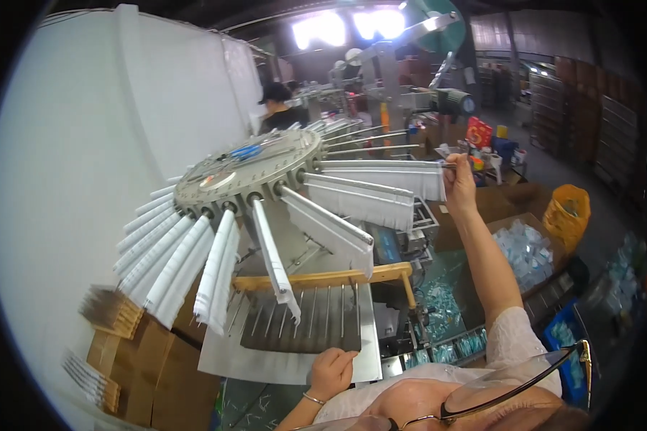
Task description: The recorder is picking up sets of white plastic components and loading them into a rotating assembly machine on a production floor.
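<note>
A large round metal wheel (230, 172) carries many spokes around its rim, several draped with white cloth-like sheets (359, 201). My right hand (461, 188) is raised at the outer end of a spoke on the wheel's right side. Its fingers are closed around the rod's tip, beside the corner of a hanging white sheet (395, 178). Lower down, my left hand (331, 373) has its fingers curled and pinched at the near edge of a white board (363, 359). Whatever its fingertips may hold is hidden. A dark panel with thin metal rods (302, 323) lies on that board, just beyond the hand.
A wooden bar (331, 276) crosses above the board. Wooden pin racks (111, 312) stand on cardboard boxes (151, 366) at left. On the right are a carton of clear packets (521, 248), a yellow sack (568, 212) and a conveyor (446, 352). Another person (280, 108) is behind the wheel.
</note>
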Demonstrator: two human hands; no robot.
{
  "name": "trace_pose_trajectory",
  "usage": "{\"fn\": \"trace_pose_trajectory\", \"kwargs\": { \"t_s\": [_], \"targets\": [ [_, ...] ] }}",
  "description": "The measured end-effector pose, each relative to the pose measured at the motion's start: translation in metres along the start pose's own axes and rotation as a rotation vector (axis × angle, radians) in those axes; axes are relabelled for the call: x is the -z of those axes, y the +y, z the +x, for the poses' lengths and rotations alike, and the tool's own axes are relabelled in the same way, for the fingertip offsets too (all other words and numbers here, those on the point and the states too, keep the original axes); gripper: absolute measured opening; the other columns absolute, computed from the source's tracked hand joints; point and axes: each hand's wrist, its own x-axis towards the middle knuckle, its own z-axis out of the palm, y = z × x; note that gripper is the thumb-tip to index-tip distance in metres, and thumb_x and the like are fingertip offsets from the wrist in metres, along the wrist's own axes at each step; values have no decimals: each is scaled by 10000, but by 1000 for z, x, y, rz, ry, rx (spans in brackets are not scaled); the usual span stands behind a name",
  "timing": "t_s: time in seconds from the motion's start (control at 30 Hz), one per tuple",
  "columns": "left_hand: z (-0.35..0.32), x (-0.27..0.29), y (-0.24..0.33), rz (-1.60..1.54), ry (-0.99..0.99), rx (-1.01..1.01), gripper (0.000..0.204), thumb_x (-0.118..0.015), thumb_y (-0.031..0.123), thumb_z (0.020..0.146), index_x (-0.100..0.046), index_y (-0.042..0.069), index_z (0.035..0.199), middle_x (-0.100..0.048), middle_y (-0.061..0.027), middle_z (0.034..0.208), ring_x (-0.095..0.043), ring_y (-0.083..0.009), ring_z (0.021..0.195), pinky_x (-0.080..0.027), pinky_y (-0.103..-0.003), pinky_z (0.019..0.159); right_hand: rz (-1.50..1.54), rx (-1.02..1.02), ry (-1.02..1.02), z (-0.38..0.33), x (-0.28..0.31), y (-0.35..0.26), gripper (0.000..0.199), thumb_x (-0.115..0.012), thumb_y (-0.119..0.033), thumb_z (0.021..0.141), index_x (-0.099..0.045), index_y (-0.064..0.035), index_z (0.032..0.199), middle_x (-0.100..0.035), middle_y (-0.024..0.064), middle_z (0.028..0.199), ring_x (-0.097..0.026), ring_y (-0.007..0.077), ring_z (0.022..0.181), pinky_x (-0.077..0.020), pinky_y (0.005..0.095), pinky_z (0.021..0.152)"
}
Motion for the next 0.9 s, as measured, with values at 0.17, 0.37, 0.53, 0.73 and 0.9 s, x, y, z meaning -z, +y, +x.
{"fn": "trace_pose_trajectory", "kwargs": {
  "t_s": [0.17, 0.37, 0.53, 0.73, 0.9],
  "targets": [
    [-36, -13, -27, -70, -74, 42, 173, -580, 32, 657, -628, 114, 802, -509, -50, 670, -519, -228, 582, -408, -336, 496, -176, 28, -76, 2, 5, 12, 329, -460, -444, 850, -489, -139, 731, -329, -66, 540, -268, 28, 448, -189, 176, 398],
    [-35, -19, -33, -60, -115, -38, 156, -588, 29, 646, -619, 115, 772, -499, -53, 647, -516, -235, 550, -411, -344, 481, -284, -30, 5, 0, 5, 11, 364, -451, -463, 850, -462, -146, 672, -348, -70, 545, -270, 21, 447, -188, 173, 394],
    [-39, -24, -33, -26, -17, -15, 158, -600, 23, 627, -617, 104, 762, -493, -57, 619, -514, -242, 544, -410, -347, 484, -269, 3, 40, -6, -10, 4, 369, -433, -453, 862, -452, -138, 670, -349, -58, 572, -288, 38, 507, -220, 181, 463],
    [-28, -9, -29, -98, -133, 8, 137, -581, 14, 643, -619, 91, 750, -494, -63, 613, -519, -238, 566, -411, -339, 492, -255, -31, 57, -6, -6, 3, 379, -439, -470, 854, -443, -142, 665, -336, -59, 563, -271, 33, 484, -195, 178, 436],
    [-24, -10, -22, -34, -83, 48, 127, -573, 12, 652, -618, 79, 750, -496, -61, 615, -511, -239, 564, -403, -335, 488, -212, -25, 72, -5, -5, 2, 377, -455, -480, 842, -453, -140, 677, -341, -58, 562, -282, 32, 491, -207, 172, 445]
  ]
}}
